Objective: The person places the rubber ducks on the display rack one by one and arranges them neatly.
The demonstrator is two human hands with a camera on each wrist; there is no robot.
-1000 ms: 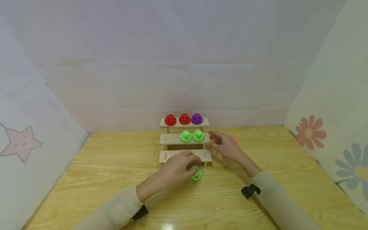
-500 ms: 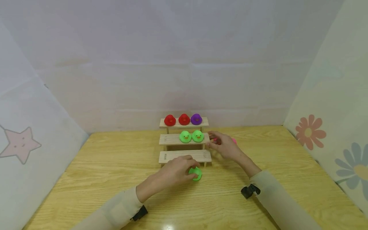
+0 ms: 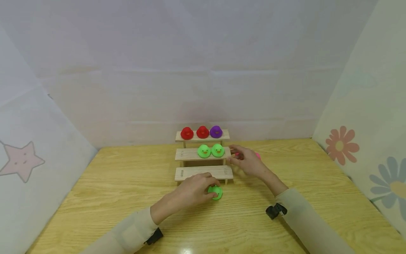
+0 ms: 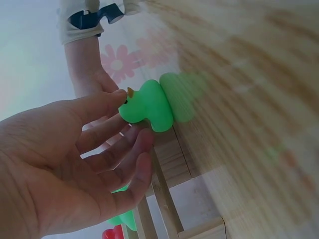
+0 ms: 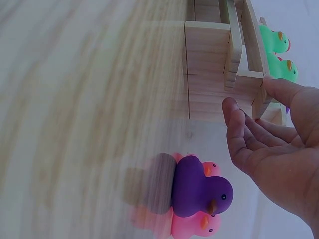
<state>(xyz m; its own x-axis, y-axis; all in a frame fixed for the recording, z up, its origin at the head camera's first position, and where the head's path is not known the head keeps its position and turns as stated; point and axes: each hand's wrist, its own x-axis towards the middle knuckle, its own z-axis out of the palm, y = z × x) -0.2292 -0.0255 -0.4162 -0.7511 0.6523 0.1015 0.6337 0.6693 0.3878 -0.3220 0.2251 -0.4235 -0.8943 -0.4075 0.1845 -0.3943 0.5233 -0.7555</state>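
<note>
On the table just before the lowest step of a three-tier wooden stand [image 3: 190, 172] sits a green rubber duck [image 3: 217, 192]. My left hand [image 3: 194, 188] pinches it, the thumb at its beak in the left wrist view and the fingers partly hidden behind. At the stand's right end, my right hand [image 3: 249, 162] holds the middle board by its end, thumb at the front edge, other fingers curled loosely below. Two green ducks [image 3: 210, 151] stand on that board, towards the right. The top board carries two red ducks [image 3: 195, 132] and a purple duck [image 3: 216, 132].
Beyond my right hand, a purple duck [image 5: 199, 186] and pink ducks [image 5: 192, 224] stand together on the table; in the head view the hand mostly hides them. White printed cloth walls [image 3: 203, 70] enclose the table [image 3: 120, 187] at the back and sides.
My left hand has come down slightly from above the green duck, and its fingers have closed about it. My right hand stays at the stand's end.
</note>
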